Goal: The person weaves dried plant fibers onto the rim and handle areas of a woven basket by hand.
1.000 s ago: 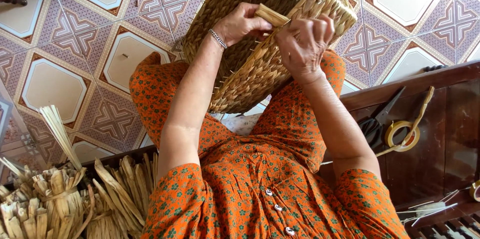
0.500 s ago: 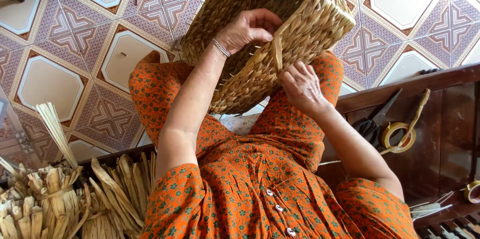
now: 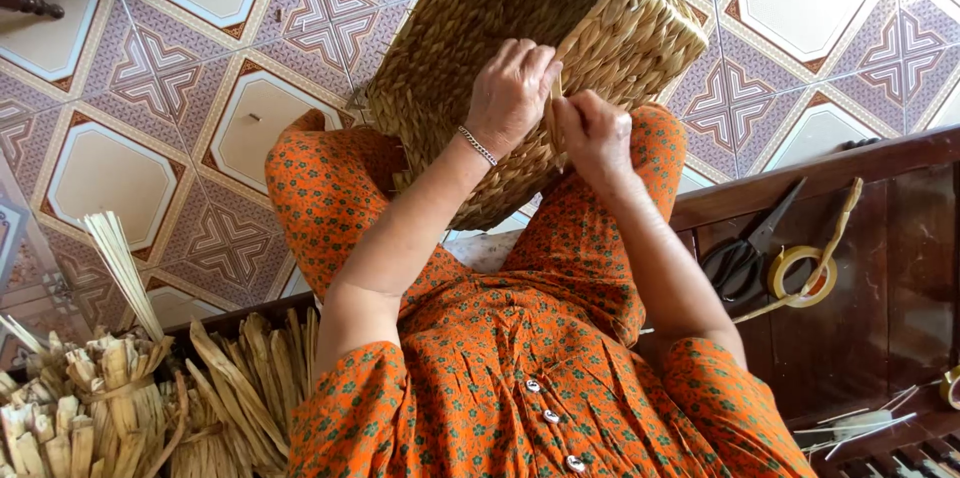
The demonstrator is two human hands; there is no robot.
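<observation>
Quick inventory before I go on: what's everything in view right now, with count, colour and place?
basket: one, tan woven, on the lap, both hands on its side
strand: one, pale tan, pinched between the hands at the basket wall
reed bundles: a pile, straw-coloured, lower left
scissors: one pair, black, on the dark wooden bench at right
tape roll: one, yellowish, beside the scissors
bench: one, dark brown wood, right side
floor tiles: patterned, purple and cream, behind the basket
dress: one, orange with small flowers, worn
bracelet: one, silver, left wrist
left hand: on the basket, gripping the strand
right hand: pinching the strand
</observation>
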